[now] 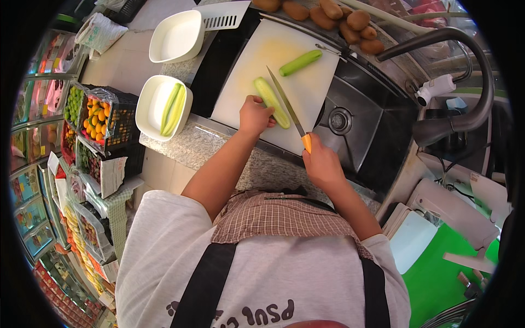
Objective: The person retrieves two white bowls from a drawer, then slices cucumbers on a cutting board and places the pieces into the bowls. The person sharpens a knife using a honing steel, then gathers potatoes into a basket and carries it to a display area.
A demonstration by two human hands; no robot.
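Note:
A cucumber half lies on the white cutting board with its pale cut face up. At its near-left side, my left hand grips it by the edge. My right hand is closed around the orange handle of a kitchen knife. The blade points away from me, just right of the half and apart from it. Farther back on the board, another cucumber piece rests green skin up. In a white dish to the left lie long cucumber pieces.
A second white dish stands farther back, near a white slotted tray. The board partly covers a dark sink with a black faucet. A small metal utensil lies at the board's far edge. Several brown root vegetables sit behind it.

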